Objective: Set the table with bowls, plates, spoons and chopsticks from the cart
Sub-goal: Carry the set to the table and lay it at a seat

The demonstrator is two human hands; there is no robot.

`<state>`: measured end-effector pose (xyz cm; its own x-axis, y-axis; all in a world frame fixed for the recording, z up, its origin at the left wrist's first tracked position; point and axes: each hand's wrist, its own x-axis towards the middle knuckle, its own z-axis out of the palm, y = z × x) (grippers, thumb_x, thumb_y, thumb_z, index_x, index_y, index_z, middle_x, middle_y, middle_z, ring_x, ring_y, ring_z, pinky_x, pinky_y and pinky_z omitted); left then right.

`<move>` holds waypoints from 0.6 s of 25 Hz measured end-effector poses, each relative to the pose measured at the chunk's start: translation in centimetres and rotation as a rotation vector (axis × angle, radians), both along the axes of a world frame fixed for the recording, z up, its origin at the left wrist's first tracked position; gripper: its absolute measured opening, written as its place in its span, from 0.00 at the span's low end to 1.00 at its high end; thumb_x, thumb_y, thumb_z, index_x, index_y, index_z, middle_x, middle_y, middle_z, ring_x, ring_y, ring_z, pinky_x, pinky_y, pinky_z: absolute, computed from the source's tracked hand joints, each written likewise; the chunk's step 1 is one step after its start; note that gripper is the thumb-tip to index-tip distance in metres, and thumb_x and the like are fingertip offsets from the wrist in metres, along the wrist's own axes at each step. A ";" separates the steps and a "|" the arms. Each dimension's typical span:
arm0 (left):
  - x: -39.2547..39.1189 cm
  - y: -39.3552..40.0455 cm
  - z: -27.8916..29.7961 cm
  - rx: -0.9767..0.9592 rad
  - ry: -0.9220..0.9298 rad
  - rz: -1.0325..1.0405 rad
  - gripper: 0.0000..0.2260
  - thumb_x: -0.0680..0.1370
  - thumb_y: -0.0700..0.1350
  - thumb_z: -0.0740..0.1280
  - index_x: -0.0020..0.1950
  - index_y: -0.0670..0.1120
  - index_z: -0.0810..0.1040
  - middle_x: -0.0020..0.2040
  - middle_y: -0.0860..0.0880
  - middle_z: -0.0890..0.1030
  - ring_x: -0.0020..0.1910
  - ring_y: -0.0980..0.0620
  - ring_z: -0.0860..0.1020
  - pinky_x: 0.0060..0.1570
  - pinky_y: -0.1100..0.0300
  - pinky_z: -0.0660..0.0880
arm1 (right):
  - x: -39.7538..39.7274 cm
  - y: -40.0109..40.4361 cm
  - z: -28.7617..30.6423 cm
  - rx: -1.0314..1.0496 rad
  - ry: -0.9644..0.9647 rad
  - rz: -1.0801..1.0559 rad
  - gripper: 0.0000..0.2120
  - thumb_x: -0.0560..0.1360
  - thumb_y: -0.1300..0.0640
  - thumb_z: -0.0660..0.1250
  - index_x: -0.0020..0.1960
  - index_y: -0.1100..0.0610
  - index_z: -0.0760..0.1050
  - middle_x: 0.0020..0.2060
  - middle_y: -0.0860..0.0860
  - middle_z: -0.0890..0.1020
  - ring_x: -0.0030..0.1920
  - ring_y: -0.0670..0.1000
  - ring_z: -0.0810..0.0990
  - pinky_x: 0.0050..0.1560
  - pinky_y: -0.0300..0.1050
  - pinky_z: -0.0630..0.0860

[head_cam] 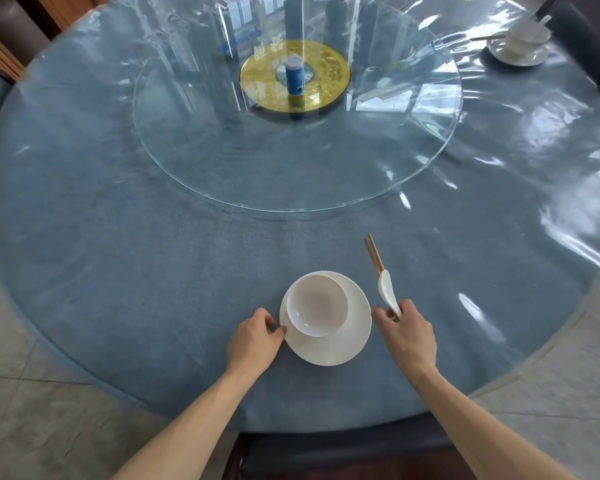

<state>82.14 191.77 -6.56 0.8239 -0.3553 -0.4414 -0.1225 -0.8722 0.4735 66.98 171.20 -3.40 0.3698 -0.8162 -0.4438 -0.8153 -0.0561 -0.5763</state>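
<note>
Flanking the plate (329,344) and bowl (316,304): left hand (253,337) pinching its rim, right hand (407,332) gripping spoon (387,289) and chopsticks (374,256).

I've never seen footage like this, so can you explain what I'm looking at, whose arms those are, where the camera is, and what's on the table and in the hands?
This is one picture from a camera worn on a person's head, looking down at their own bare arms. The left hand touches the rim of a white plate that carries a white bowl. The right hand holds a white spoon together with wooden chopsticks. All this is at a round table with a glass turntable. A second place setting sits far right.
</note>
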 end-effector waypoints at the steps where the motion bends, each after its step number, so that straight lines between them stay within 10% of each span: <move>1: -0.4 0.4 0.4 -0.055 0.001 0.034 0.09 0.76 0.53 0.70 0.43 0.50 0.73 0.37 0.54 0.78 0.37 0.53 0.77 0.36 0.55 0.76 | -0.3 0.1 0.7 0.022 -0.040 0.019 0.17 0.68 0.37 0.57 0.37 0.52 0.67 0.29 0.48 0.77 0.31 0.51 0.75 0.30 0.46 0.66; 5: -3.8 0.6 2.4 -0.253 -0.009 0.071 0.09 0.75 0.50 0.70 0.38 0.52 0.74 0.31 0.55 0.76 0.30 0.56 0.74 0.32 0.61 0.73 | -1.2 1.0 2.5 0.078 -0.136 0.170 0.16 0.72 0.39 0.44 0.34 0.46 0.63 0.30 0.47 0.71 0.34 0.53 0.71 0.34 0.50 0.66; 8: -6.4 -1.1 3.6 -0.335 -0.076 -0.064 0.06 0.74 0.51 0.72 0.39 0.54 0.77 0.33 0.58 0.79 0.33 0.58 0.76 0.32 0.68 0.71 | -0.4 1.8 2.7 0.104 -0.129 0.180 0.11 0.75 0.48 0.55 0.36 0.51 0.63 0.28 0.46 0.72 0.29 0.49 0.68 0.31 0.47 0.65; 15: -7.4 -4.9 3.5 -0.391 -0.701 -0.392 0.08 0.76 0.50 0.67 0.49 0.51 0.84 0.38 0.55 0.80 0.29 0.54 0.79 0.20 0.59 0.73 | 1.6 3.7 1.0 0.151 -0.185 0.303 0.07 0.77 0.56 0.59 0.40 0.54 0.69 0.32 0.48 0.79 0.32 0.49 0.75 0.33 0.46 0.72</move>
